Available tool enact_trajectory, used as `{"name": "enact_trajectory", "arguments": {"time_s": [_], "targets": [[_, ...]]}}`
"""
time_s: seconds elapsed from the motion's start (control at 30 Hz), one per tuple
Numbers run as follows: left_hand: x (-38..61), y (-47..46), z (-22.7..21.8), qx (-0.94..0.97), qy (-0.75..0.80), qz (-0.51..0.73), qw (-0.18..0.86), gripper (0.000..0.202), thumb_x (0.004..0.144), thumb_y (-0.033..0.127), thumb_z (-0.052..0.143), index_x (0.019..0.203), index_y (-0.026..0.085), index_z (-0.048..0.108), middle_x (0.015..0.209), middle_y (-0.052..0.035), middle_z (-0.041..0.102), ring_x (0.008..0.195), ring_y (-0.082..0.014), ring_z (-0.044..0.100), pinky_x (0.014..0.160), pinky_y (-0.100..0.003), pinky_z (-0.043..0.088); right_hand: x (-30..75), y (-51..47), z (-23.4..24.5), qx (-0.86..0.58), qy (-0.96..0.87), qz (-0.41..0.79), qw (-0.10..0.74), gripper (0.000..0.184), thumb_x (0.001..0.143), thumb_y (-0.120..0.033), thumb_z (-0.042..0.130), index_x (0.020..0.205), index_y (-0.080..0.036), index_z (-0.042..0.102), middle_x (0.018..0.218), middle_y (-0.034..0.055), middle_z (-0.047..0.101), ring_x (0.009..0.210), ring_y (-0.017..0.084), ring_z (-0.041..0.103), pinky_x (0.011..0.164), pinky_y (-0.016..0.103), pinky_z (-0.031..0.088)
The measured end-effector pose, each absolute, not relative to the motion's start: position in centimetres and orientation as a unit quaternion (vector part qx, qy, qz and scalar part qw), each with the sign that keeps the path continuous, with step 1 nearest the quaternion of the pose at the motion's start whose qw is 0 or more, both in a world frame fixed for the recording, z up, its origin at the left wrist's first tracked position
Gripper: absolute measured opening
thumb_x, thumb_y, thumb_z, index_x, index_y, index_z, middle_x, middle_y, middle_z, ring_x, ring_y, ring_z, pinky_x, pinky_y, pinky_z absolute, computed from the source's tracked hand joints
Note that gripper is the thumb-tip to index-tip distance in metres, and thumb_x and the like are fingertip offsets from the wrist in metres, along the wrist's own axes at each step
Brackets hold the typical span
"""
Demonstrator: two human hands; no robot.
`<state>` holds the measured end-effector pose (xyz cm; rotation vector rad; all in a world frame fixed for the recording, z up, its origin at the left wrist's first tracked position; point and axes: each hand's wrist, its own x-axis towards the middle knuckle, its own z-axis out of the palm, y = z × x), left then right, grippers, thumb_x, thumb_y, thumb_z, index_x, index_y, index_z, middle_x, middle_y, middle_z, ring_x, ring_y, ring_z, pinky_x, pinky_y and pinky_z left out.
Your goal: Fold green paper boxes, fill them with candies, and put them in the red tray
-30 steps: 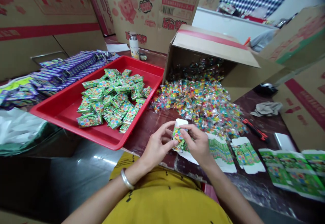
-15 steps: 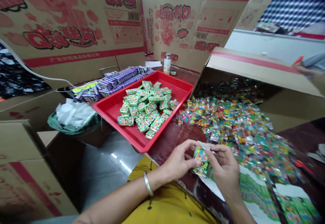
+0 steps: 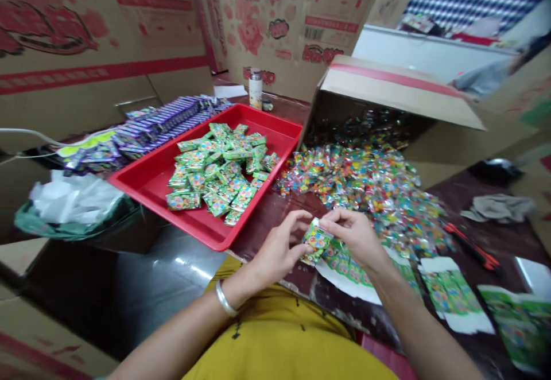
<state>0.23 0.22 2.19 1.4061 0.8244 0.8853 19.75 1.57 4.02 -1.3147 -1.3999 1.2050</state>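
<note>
My left hand (image 3: pixel 282 249) grips a small green printed candy box (image 3: pixel 317 241) between thumb and fingers, over the table's near edge. At the top end of that box, my right hand (image 3: pixel 353 235) pinches with thumb and fingertips. Under my right hand lie overlapping flat green-and-white printed packs (image 3: pixel 350 271) on the dark table. To the left, a red tray (image 3: pixel 144 178) holds a heap of similar small green boxes (image 3: pixel 215 167). A large pile of clear-wrapped colourful candies (image 3: pixel 365 179) spreads beyond my right hand.
An open carton (image 3: pixel 396 87) lies on its side behind the candies. Purple packs (image 3: pixel 163 121) stand in rows at left, above a bin with white paper (image 3: pixel 77 196). A bottle (image 3: pixel 255 90), a red-handled tool (image 3: pixel 471 246) and a grey cloth (image 3: pixel 497 208) are on the table. Another person's sleeve (image 3: pixel 484 78) shows behind.
The view has turned to the right. The white strip at the top of the box no longer sticks up between my hands; my right hand now pinches the box's top end from above.
</note>
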Motion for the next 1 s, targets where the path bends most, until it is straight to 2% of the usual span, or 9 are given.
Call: {"name": "enact_trajectory", "arguments": {"time_s": [0.2, 0.33, 0.5, 0.6, 0.7, 0.77, 0.83, 0.9, 1.0], "targets": [[0.5, 0.7, 2.1, 0.586, 0.331, 0.370, 0.641, 0.055, 0.081, 0.011, 0.064, 0.132, 0.025, 0.049, 0.104, -0.0029, 0.062, 0.083, -0.0137, 0.062, 0.073, -0.025, 0.052, 19.6, 1.2, 4.2, -0.546, -0.574, 0.425, 0.437, 0.024, 0.079, -0.040, 0.074, 0.070, -0.019, 0.067, 0.075, 0.0039, 0.069, 0.068, 0.018, 0.061, 0.064, 0.031, 0.049], [0.6, 0.5, 2.0, 0.566, 0.334, 0.385, 0.648, 0.046, 0.082, 0.015, 0.065, 0.125, 0.023, 0.053, 0.102, -0.0031, 0.062, 0.092, -0.0171, 0.062, 0.075, -0.026, 0.053, 19.0, -0.3, 3.9, -0.520, -0.640, 0.332, 0.459, 0.024, 0.091, -0.034, 0.062, 0.073, -0.020, 0.068, 0.084, 0.0053, 0.068, 0.080, 0.020, 0.063, 0.076, 0.034, 0.049], [0.8, 0.0, 1.6, 0.594, 0.342, 0.366, 0.629, 0.031, 0.083, 0.018, 0.064, 0.113, 0.020, 0.055, 0.094, -0.0025, 0.062, 0.087, -0.0161, 0.062, 0.073, -0.025, 0.052, 18.9, -1.9, 2.9, -0.509, -0.651, 0.344, 0.446, 0.016, 0.094, -0.034, 0.059, 0.091, -0.023, 0.070, 0.103, 0.0068, 0.067, 0.098, 0.022, 0.063, 0.082, 0.034, 0.051], [-1.0, 2.4, 3.5, 0.684, 0.384, 0.353, 0.511, 0.030, 0.087, 0.021, 0.058, 0.117, 0.021, 0.054, 0.101, -0.0048, 0.062, 0.085, -0.0165, 0.063, 0.074, -0.028, 0.054, 21.1, -1.4, 2.9, -0.530, -0.610, 0.375, 0.454, 0.029, 0.093, -0.039, 0.058, 0.118, -0.026, 0.062, 0.116, 0.0079, 0.066, 0.103, 0.023, 0.063, 0.075, 0.032, 0.055], [-4.5, 8.1, 7.7, 0.761, 0.479, 0.364, 0.242, 0.031, 0.090, 0.026, 0.057, 0.121, 0.023, 0.056, 0.104, -0.0050, 0.063, 0.079, -0.0168, 0.062, 0.078, -0.034, 0.054, 24.8, -0.3, 2.6, -0.625, -0.555, 0.282, 0.471, 0.036, 0.091, -0.044, 0.059, 0.119, -0.023, 0.059, 0.104, 0.0078, 0.069, 0.089, 0.023, 0.066, 0.066, 0.032, 0.054], [-6.6, 11.9, 10.3, 0.761, 0.545, 0.345, 0.075, 0.043, 0.088, 0.027, 0.060, 0.130, 0.021, 0.052, 0.109, -0.0070, 0.062, 0.088, -0.0220, 0.063, 0.087, -0.042, 0.051, 27.0, 0.3, 2.0, -0.679, -0.582, 0.217, 0.391, 0.028, 0.089, -0.044, 0.061, 0.103, -0.021, 0.067, 0.090, 0.0058, 0.071, 0.080, 0.022, 0.066, 0.067, 0.032, 0.052], [-7.3, 13.8, 11.4, 0.777, 0.554, 0.297, -0.007, 0.066, 0.086, 0.028, 0.064, 0.144, 0.014, 0.037, 0.117, -0.0119, 0.060, 0.106, -0.0316, 0.060, 0.094, -0.054, 0.047, 28.1, 0.5, 1.0, -0.693, -0.638, 0.196, 0.272, 0.023, 0.086, -0.043, 0.063, 0.094, -0.022, 0.071, 0.088, 0.0046, 0.071, 0.076, 0.021, 0.066, 0.070, 0.033, 0.050], [-6.1, 13.0, 10.3, 0.798, 0.525, 0.295, -0.028, 0.081, 0.083, 0.031, 0.069, 0.149, 0.013, 0.027, 0.130, -0.0169, 0.055, 0.122, -0.0363, 0.051, 0.103, -0.055, 0.042, 28.3, 0.5, 0.1, -0.692, -0.675, 0.183, 0.182, 0.025, 0.085, -0.045, 0.065, 0.095, -0.024, 0.072, 0.098, 0.0049, 0.071, 0.075, 0.020, 0.067, 0.071, 0.032, 0.048], [-1.6, 8.0, 5.3, 0.850, 0.438, 0.289, 0.054, 0.079, 0.082, 0.036, 0.071, 0.147, 0.017, 0.030, 0.142, -0.0180, 0.048, 0.133, -0.0336, 0.044, 0.109, -0.049, 0.040, 27.8, 0.4, -0.8, -0.710, -0.678, 0.139, 0.125, 0.031, 0.086, -0.050, 0.062, 0.099, -0.024, 0.072, 0.106, 0.0074, 0.069, 0.078, 0.021, 0.067, 0.071, 0.032, 0.046]]}}
